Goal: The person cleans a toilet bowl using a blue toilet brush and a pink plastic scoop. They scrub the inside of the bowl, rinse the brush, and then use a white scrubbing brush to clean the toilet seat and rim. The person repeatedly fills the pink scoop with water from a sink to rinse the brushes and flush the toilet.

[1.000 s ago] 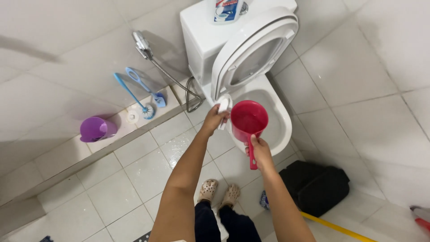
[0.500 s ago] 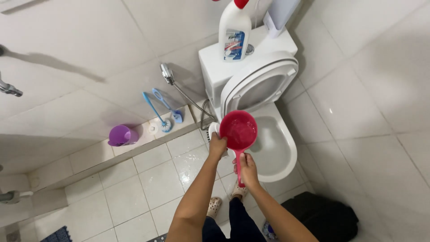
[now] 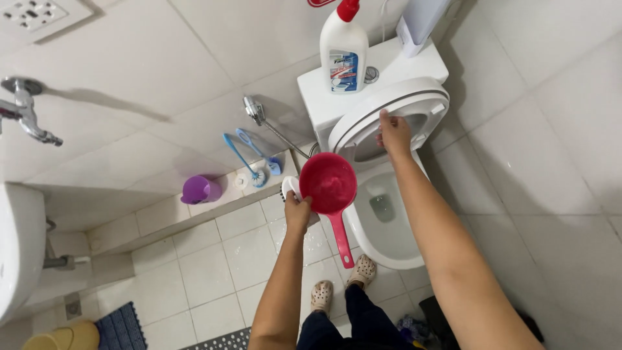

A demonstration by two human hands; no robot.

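My left hand (image 3: 297, 210) grips the rim of a red long-handled water scoop (image 3: 329, 186) together with a small white scrub brush (image 3: 289, 188), held above the floor just left of the white toilet bowl (image 3: 379, 223). The scoop's handle hangs down toward my feet. My right hand (image 3: 393, 134) rests with its fingers on the edge of the raised toilet seat and lid (image 3: 424, 104). A white cleaner bottle with a red cap (image 3: 343, 48) stands on the cistern (image 3: 389, 71).
A tiled ledge (image 3: 162, 217) at the left carries a purple cup (image 3: 199, 190) and two blue brushes (image 3: 249, 159). A spray hose (image 3: 256, 111) hangs on the wall. A tap (image 3: 26, 116) and basin (image 3: 19, 246) are far left. A blue mat (image 3: 120, 327) lies below.
My right hand let go of the scoop's handle and moved up to the raised toilet seat. The left hand now holds the scoop alone. The view shifted left and closer.
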